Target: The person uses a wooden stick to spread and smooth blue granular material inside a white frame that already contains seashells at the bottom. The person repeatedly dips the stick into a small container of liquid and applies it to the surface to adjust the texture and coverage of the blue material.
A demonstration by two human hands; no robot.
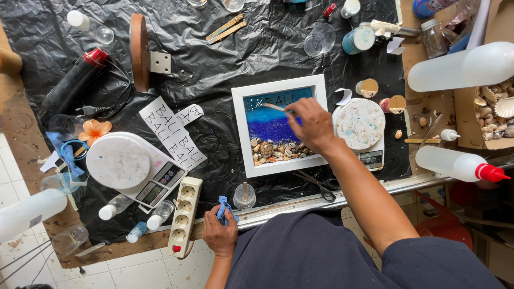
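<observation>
While a wooden stick (274, 107) is pinched in the right hand (313, 126) over the white-framed blue picture (280, 126) at the table's middle, a blue cloth (225, 208) is clenched in the left hand (219, 233) by the power strip (184, 214), with white paper slips (171, 131), scales (134, 168) and squeeze bottles (460, 165) spread across black plastic sheeting (214, 59) above a tiled floor (16, 251).

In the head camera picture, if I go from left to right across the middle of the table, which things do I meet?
Orange flower → round white scale → paper slips → white picture frame → right hand holding a wooden stick → second scale with a round plate → squeeze bottle with red cap.
</observation>
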